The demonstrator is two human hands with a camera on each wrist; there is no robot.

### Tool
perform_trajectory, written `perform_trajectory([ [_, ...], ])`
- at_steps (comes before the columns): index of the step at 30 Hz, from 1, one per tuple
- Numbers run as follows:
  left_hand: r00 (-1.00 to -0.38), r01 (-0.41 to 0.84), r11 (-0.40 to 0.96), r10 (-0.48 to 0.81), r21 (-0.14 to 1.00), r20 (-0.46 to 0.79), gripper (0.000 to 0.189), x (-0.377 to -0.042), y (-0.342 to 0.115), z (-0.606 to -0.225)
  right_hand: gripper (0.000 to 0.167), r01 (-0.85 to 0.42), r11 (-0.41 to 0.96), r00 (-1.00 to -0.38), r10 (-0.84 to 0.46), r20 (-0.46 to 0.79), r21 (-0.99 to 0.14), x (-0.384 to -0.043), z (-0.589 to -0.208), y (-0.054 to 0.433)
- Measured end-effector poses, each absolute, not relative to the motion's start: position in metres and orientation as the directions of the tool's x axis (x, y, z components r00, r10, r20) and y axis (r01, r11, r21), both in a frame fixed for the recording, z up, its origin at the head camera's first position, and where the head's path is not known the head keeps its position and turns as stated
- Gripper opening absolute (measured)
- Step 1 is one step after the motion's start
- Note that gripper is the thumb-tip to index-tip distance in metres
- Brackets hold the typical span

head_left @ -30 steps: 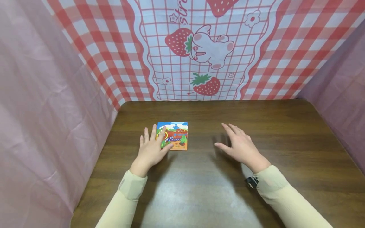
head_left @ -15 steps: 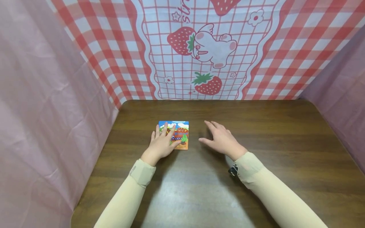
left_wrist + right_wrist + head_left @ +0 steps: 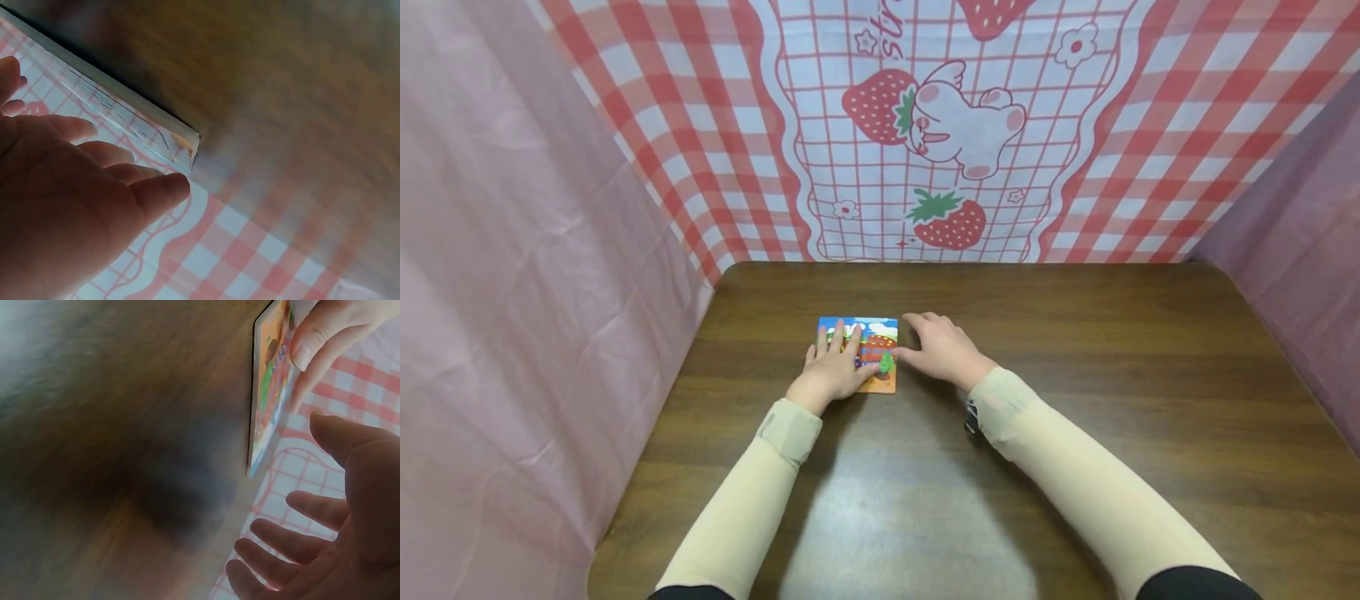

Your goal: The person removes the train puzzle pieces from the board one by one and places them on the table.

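Note:
A thin square picture board (image 3: 878, 343), printed with blue sky, clouds and a red train-like shape, lies flat on the wooden table. My left hand (image 3: 831, 371) lies over its left part with fingers extended and hides much of the picture. Just off the board's right edge is my right hand (image 3: 942, 348), fingers loosely bent, thumb close to that edge; whether it touches cannot be told. The right wrist view shows the coloured board (image 3: 270, 394) with the left hand (image 3: 331, 331) at it, and a gap between it and the right hand (image 3: 369, 487).
The brown table (image 3: 1075, 358) has rounded far corners. Behind it hangs a red-and-white checked cloth (image 3: 700, 150) with strawberry prints. Pink curtains (image 3: 497, 250) hang at the left and right. A small black device (image 3: 972, 418) sits at the right wrist.
The right hand has moved left across the table to the board's right edge. The left hand has shifted a little right, farther over the board. The board stays nearly in place.

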State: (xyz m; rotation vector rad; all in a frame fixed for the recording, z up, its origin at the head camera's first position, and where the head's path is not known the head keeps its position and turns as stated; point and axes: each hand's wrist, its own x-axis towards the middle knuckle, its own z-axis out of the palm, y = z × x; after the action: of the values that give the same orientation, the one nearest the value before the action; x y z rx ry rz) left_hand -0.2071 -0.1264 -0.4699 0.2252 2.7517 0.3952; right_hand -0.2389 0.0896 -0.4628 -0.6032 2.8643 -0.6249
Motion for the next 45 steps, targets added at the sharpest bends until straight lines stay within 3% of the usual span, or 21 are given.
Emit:
perform_trajectory([
  [24,-0.894,0.156,0.949,0.254,0.274,-0.369,0.085,-0.217,-0.125,-0.468,0.055,-0.369,0.827,-0.890,-0.446,-0.096,-0.425,-0.277,-0.469,0.062],
  [32,-0.895,0.167,0.946,0.263,0.276,-0.360,0.085,-0.217,-0.125,-0.471,0.044,-0.322,0.865,-0.920,-0.382,-0.089,-0.385,-0.277,-0.468,0.057],
  [45,-0.897,0.152,0.951,0.247,0.269,-0.367,0.085,-0.214,-0.129,-0.470,0.028,-0.241,0.862,-0.943,-0.317,-0.102,-0.446,-0.283,-0.471,0.044],
])
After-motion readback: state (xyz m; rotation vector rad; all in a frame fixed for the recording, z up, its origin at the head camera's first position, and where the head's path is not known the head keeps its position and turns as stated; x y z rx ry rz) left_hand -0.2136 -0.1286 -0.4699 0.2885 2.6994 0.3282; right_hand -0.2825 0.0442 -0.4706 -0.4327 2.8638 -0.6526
